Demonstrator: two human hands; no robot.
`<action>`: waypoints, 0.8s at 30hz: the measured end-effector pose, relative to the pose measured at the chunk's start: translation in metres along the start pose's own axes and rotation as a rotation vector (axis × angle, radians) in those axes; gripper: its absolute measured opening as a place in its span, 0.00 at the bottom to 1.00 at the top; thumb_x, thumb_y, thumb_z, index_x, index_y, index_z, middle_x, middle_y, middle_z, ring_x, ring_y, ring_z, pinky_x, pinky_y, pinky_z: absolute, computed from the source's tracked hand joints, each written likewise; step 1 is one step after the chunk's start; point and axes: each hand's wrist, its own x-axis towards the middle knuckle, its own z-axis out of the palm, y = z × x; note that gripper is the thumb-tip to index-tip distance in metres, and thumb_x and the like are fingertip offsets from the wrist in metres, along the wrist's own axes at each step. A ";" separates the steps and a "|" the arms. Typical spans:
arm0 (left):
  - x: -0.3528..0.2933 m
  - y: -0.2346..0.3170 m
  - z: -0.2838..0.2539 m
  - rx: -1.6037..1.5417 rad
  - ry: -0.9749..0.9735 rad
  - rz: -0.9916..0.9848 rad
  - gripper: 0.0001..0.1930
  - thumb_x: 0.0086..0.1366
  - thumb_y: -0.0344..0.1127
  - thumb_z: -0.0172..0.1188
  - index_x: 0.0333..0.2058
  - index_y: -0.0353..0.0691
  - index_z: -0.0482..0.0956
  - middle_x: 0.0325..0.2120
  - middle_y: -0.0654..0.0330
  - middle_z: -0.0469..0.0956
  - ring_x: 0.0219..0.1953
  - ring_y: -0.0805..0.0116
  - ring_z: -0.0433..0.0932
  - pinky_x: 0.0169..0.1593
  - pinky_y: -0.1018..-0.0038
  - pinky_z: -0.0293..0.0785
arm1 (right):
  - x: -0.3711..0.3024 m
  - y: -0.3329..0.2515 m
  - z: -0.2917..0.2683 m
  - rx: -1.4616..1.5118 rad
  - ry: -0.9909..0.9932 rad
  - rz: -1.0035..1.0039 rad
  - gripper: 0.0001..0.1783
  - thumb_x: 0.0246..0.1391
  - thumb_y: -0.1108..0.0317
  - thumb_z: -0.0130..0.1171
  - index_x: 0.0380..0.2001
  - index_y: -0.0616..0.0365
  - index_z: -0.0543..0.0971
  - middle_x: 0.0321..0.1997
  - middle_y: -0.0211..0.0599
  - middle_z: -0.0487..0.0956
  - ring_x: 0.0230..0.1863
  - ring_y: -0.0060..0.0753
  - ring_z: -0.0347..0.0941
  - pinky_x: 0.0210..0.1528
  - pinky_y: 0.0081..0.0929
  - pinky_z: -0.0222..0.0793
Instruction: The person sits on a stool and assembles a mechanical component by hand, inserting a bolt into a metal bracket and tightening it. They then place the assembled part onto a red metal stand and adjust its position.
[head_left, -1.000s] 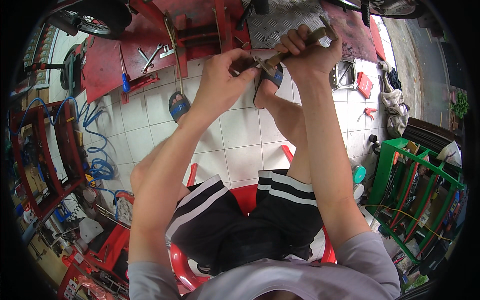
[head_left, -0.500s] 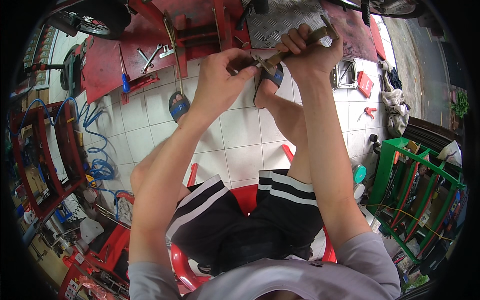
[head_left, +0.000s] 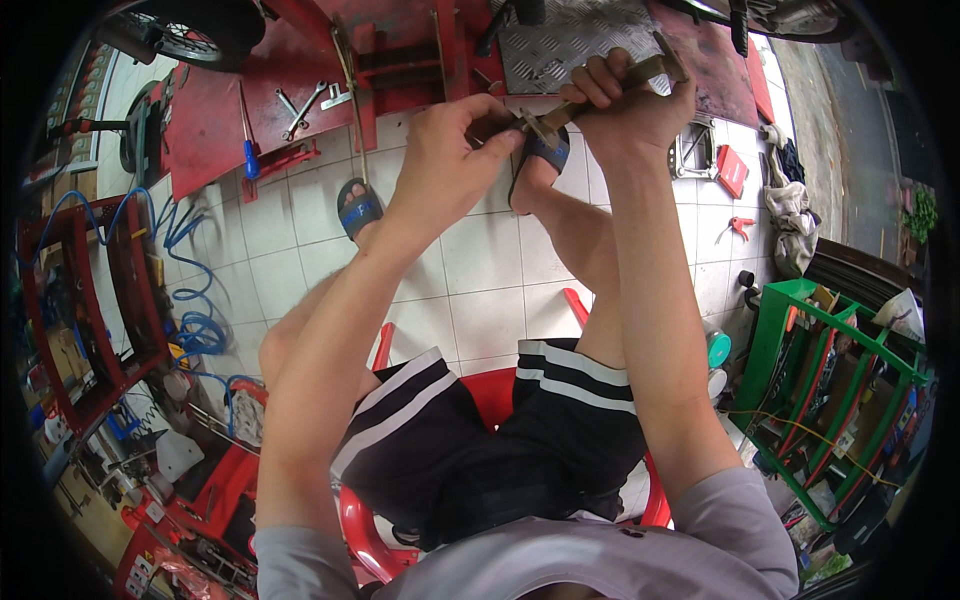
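Note:
My right hand (head_left: 635,105) is wrapped round a brownish metal bar tool (head_left: 645,72) with jaw-like crosspieces, one past the knuckles and one on the side toward my other hand. My left hand (head_left: 455,145) is closed, thumb and fingers pinched at that nearer crosspiece. What they grip is small, dark and mostly hidden by the fingers. Both hands are held up in front of me, above my sandalled feet, close to the front edge of a red bench-like platform (head_left: 215,130).
On the platform lie a blue-handled screwdriver (head_left: 250,160) and wrenches (head_left: 303,110). A red metal frame (head_left: 400,75) and a ridged metal plate (head_left: 570,50) stand ahead. Right are a red box (head_left: 732,172) and a green rack (head_left: 770,330); left, a coiled blue hose (head_left: 205,335).
Both hands and the metal tool have shifted slightly to the right. The grips look the same.

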 end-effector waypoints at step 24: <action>0.007 0.003 -0.010 -0.916 -0.778 -0.493 0.15 0.68 0.43 0.53 0.36 0.33 0.75 0.20 0.67 0.67 0.20 0.77 0.63 0.33 0.73 0.67 | -0.001 -0.022 -0.008 0.126 -0.466 0.268 0.26 0.51 0.42 0.41 0.15 0.52 0.59 0.12 0.25 0.53 0.14 0.22 0.45 0.23 0.24 0.45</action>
